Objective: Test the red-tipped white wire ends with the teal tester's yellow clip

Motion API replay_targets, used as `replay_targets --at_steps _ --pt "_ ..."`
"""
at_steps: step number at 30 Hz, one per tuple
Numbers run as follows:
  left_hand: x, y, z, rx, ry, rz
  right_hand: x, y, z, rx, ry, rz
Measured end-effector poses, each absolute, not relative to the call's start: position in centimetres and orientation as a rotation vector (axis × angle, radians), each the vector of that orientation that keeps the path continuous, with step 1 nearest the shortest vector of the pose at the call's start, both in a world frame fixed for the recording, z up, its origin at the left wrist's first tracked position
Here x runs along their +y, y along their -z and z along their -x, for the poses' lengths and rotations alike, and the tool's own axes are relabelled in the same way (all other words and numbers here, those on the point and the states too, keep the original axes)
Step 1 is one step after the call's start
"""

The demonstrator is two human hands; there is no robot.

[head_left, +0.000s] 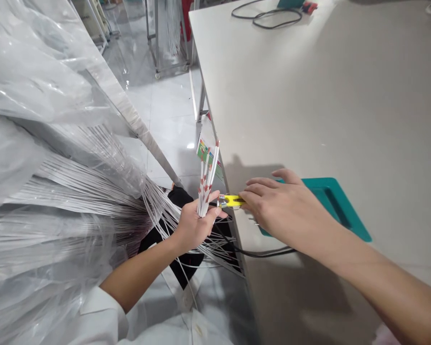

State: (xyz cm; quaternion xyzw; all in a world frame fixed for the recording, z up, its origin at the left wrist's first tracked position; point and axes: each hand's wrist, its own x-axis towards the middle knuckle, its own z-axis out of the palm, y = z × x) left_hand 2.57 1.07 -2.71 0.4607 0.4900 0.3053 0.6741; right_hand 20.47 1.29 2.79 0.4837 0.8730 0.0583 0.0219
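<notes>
Grey table (309, 96) edge, left hand (194, 223) clenched round white wires (207, 177) (red-tipped), right hand (280, 206) pinching yellow tool (232, 201)

Glossy pale floor (165, 110) beside a beige table (309, 96).

A bundle of thin white wires (207, 179) with red-marked tips is standing nearly upright, fanning slightly at the top, just off the worktop edge. A small yellow tool (232, 201) is lying level beside it, touching the wires.
</notes>
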Motion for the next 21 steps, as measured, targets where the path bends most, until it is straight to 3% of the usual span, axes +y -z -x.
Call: replay_targets --at_steps 21 --pt "0.8 2.5 -1.6 1.145 -0.714 -1.095 1.0 -2.0 -20.6 2.751 -0.286 -1.508"
